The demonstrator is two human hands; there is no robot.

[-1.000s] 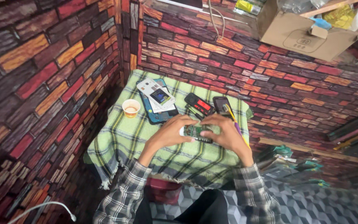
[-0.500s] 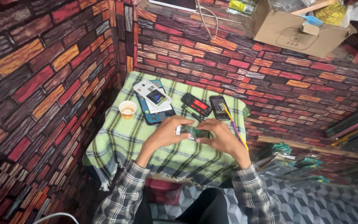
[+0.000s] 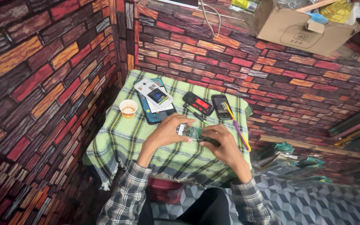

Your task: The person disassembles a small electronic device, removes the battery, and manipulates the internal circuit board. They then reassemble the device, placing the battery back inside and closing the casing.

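Note:
Both hands meet over a small table covered with a green plaid cloth (image 3: pixel 117 141). My left hand (image 3: pixel 165 133) and my right hand (image 3: pixel 226 146) grip a small green circuit board (image 3: pixel 194 133) between them, each at one end. Just beyond the hands lie a dark phone with a red panel (image 3: pixel 198 103), a black phone (image 3: pixel 220 106), and a yellow and purple thin tool (image 3: pixel 238 129). White phone parts (image 3: pixel 153 95) rest on a blue phone shell (image 3: pixel 155 114) at the back left.
A small paper cup (image 3: pixel 128 108) stands on the cloth at the left. Brick-pattern walls close in behind and to the left. A cardboard box (image 3: pixel 301 29) sits on a ledge above. Clutter (image 3: pixel 288 152) lies on the patterned floor to the right.
The view has shifted slightly; both hands stay on the circuit board over the cloth, with only small finger movement.

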